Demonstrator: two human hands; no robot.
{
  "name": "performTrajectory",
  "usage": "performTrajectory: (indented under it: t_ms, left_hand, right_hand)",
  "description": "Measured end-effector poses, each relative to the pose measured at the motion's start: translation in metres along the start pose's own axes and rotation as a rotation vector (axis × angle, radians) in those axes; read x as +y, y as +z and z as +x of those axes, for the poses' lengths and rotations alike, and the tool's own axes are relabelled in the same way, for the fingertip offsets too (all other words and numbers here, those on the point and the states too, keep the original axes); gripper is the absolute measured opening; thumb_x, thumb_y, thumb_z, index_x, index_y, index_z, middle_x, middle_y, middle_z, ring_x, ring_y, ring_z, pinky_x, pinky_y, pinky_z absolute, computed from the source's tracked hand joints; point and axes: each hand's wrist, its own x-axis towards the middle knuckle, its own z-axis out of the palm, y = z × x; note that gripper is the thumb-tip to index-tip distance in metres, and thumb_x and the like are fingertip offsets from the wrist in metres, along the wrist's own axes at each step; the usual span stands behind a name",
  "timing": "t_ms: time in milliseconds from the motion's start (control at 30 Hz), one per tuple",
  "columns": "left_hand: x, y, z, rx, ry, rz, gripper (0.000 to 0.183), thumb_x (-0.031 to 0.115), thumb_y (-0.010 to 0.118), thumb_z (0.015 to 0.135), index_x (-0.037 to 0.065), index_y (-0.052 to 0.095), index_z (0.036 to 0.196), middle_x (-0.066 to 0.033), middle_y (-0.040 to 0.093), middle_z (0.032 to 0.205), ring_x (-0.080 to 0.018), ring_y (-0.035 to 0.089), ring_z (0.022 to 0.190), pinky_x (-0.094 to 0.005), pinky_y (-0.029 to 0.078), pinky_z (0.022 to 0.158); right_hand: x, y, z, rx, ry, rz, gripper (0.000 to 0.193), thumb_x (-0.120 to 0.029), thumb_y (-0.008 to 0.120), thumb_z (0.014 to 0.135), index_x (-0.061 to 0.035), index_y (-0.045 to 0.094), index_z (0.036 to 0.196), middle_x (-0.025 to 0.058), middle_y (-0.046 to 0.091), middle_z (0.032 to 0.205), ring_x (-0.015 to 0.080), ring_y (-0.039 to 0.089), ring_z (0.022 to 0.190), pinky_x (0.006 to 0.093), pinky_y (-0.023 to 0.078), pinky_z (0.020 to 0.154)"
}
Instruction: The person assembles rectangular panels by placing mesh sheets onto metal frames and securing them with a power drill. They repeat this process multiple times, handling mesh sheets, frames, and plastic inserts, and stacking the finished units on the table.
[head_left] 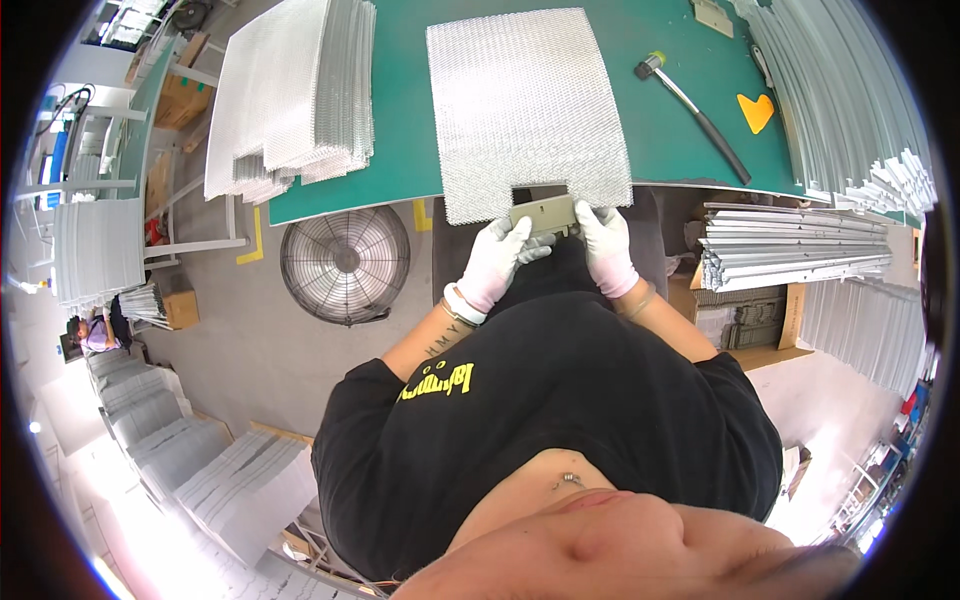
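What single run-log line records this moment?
left hand: holds grey metal piece | right hand: holds same piece | mesh sheet: flat on green table | mallet: untouched

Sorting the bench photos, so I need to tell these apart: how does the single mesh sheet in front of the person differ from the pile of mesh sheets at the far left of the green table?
The single mesh sheet lies alone and flat; the pile holds many sheets, fanned unevenly. The single sheet has a notch in its near edge, where both gloved hands hold a small grey plate; nobody touches the pile. Both are silvery metal mesh and overhang the table's near edge.
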Motion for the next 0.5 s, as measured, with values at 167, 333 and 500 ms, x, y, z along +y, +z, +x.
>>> performTrajectory:
  t_ms: [167,333,500]
  left_hand:
    - [0.055,-0.017,-0.017,-0.338,-0.455,1.070,0.065,0.051,0.044,0.104,-0.005,0.052,0.135,-0.0169,0.068,0.118,-0.0227,0.068,0.100,-0.0359,0.056,0.088]
    - [0.155,0.035,0.012,-0.458,0.242,1.342,0.043,0.045,0.057,0.097,0.011,0.070,0.120,-0.0143,0.071,0.111,-0.0282,0.066,0.105,-0.0408,0.051,0.094]
    - [0.117,0.030,0.124,-0.473,0.976,1.995,0.066,0.055,0.059,0.090,0.025,0.048,0.148,-0.0173,0.035,0.158,-0.0411,0.024,0.149,-0.0628,0.012,0.120]
  right_hand:
    - [0.005,0.006,-0.006,-0.396,0.094,-0.113,0.048,-0.042,0.061,0.098,-0.0008,0.056,0.123,0.0068,0.063,0.105,0.0115,0.058,0.084,0.0277,0.050,0.077]
    - [0.015,0.017,0.001,-0.294,0.096,-0.081,0.037,-0.036,0.052,0.103,-0.0019,0.062,0.113,0.0033,0.065,0.089,0.0090,0.057,0.071,0.0245,0.049,0.065]
    - [-0.006,0.018,-0.007,0.054,-0.059,-0.020,0.034,-0.032,0.051,0.103,-0.0012,0.062,0.113,0.0048,0.067,0.093,0.0090,0.061,0.073,0.0225,0.049,0.061]
